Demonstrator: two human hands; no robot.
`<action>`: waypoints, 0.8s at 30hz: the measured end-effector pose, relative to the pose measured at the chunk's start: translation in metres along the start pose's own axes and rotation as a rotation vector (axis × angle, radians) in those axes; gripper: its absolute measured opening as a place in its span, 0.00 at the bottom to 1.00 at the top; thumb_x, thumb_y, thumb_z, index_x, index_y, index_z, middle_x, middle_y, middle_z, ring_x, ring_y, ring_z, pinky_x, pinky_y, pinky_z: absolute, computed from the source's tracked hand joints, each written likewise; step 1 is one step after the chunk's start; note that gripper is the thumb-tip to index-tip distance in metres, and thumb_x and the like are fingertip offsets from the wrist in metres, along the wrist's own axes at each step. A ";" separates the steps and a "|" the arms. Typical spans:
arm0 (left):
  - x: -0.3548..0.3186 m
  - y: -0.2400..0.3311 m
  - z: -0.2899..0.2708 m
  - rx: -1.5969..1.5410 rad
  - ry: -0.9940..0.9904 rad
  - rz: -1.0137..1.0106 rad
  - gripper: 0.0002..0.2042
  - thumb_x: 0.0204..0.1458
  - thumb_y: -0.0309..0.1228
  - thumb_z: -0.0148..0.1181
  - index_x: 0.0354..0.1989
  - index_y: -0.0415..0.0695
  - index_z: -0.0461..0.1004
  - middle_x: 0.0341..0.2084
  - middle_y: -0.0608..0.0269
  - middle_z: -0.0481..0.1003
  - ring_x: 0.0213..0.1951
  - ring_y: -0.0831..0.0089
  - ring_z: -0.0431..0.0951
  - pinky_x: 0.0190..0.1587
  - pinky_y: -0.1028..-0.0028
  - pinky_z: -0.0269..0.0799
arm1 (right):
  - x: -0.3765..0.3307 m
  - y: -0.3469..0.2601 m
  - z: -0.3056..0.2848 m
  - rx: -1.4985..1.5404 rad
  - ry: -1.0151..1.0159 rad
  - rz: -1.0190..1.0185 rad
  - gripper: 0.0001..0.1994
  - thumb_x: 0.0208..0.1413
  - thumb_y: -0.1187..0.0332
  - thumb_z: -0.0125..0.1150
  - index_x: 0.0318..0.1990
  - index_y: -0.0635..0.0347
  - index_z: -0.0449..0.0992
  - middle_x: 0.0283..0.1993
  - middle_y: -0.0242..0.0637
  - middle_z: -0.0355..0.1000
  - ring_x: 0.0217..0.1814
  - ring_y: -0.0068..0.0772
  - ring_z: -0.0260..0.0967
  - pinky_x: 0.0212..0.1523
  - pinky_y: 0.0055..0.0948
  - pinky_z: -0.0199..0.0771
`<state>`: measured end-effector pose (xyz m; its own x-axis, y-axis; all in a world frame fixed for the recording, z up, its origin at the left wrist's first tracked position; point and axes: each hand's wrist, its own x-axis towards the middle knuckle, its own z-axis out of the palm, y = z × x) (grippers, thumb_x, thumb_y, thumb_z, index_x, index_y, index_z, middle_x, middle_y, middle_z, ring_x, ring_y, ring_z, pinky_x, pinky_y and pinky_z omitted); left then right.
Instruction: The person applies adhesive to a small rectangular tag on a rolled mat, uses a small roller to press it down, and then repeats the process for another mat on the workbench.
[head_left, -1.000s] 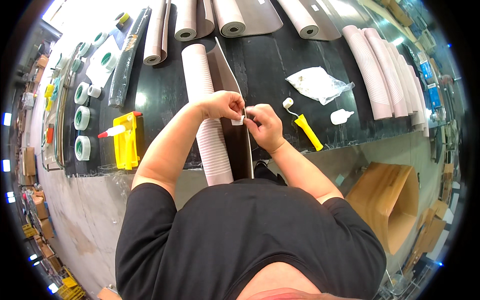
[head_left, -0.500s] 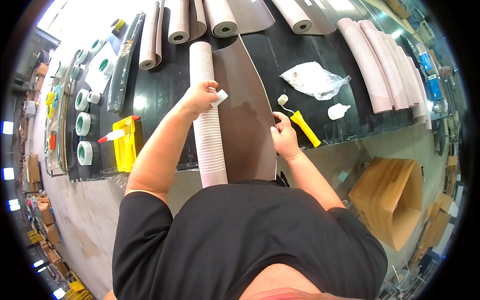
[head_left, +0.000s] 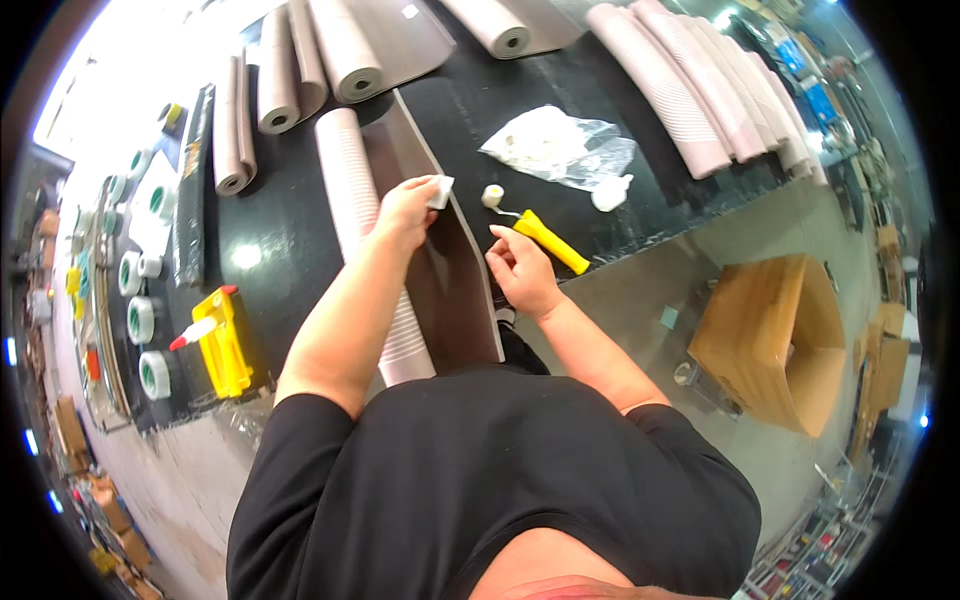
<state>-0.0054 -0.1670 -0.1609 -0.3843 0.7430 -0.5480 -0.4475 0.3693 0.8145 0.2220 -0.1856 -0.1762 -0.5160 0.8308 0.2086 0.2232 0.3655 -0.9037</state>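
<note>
A pink mat with white stripes (head_left: 348, 165) lies partly rolled in front of me, its brown underside (head_left: 447, 285) spread to the right of the roll. My left hand (head_left: 405, 215) is closed on a small white cloth or paper piece (head_left: 441, 192), over the brown side. Just past the mat's right edge, my right hand (head_left: 525, 275) holds nothing, its thumb and forefinger apart. Beside it lies a small roller with a yellow handle (head_left: 552, 241). Farther off are a clear plastic bag with white contents (head_left: 558, 148) and a white squeeze bottle (head_left: 610, 193).
Several rolled mats (head_left: 345, 50) line the back of the black table (head_left: 290, 210), with more pink rolls (head_left: 670, 95) at the right. Tape rolls (head_left: 140, 318) and a yellow holder with a red-tipped bottle (head_left: 222, 345) stand left. An open cardboard box (head_left: 750, 340) sits on the floor.
My left hand has moved off the striped roll with the white piece, over the brown side. My right hand has come away from the mat's edge. The view has shifted to the right.
</note>
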 end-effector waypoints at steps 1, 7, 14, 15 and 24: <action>0.002 -0.002 -0.005 0.040 -0.007 0.027 0.09 0.58 0.30 0.57 0.46 0.47 0.77 0.35 0.69 0.78 0.33 0.79 0.73 0.32 0.77 0.65 | -0.003 0.007 -0.011 -0.114 0.163 -0.168 0.17 0.51 0.72 0.63 0.50 0.59 0.72 0.32 0.36 0.71 0.31 0.34 0.71 0.35 0.30 0.73; 0.004 0.019 -0.015 0.354 -0.375 0.112 0.05 0.61 0.30 0.52 0.38 0.44 0.73 0.44 0.66 0.79 0.30 0.84 0.68 0.33 0.82 0.64 | 0.014 0.062 -0.100 -0.486 0.817 0.114 0.38 0.41 0.64 0.75 0.59 0.67 0.61 0.49 0.44 0.65 0.52 0.43 0.63 0.56 0.40 0.64; 0.020 0.045 -0.006 0.736 -0.597 -0.026 0.07 0.61 0.28 0.51 0.42 0.39 0.73 0.52 0.64 0.75 0.41 0.80 0.69 0.45 0.79 0.65 | 0.058 0.105 -0.118 -0.519 0.696 0.251 0.22 0.41 0.64 0.73 0.44 0.66 0.77 0.46 0.48 0.73 0.48 0.49 0.72 0.51 0.40 0.70; 0.022 0.046 -0.009 0.732 -0.578 -0.033 0.07 0.61 0.28 0.51 0.42 0.39 0.73 0.52 0.64 0.75 0.41 0.80 0.69 0.45 0.79 0.65 | 0.059 0.095 -0.116 -0.364 0.705 0.280 0.18 0.44 0.66 0.72 0.42 0.66 0.78 0.42 0.47 0.75 0.45 0.44 0.74 0.49 0.37 0.72; 0.041 0.032 -0.025 0.577 -0.650 -0.030 0.07 0.60 0.30 0.54 0.40 0.40 0.75 0.49 0.61 0.77 0.46 0.80 0.72 0.45 0.80 0.65 | 0.015 -0.071 0.018 1.063 -0.123 0.152 0.15 0.66 0.69 0.47 0.57 0.63 0.59 0.45 0.46 0.71 0.45 0.39 0.71 0.53 0.38 0.69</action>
<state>-0.0550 -0.1387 -0.1623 0.2369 0.8349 -0.4968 0.0969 0.4885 0.8672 0.1838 -0.2068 -0.1159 -0.6359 0.7675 0.0814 -0.5097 -0.3384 -0.7910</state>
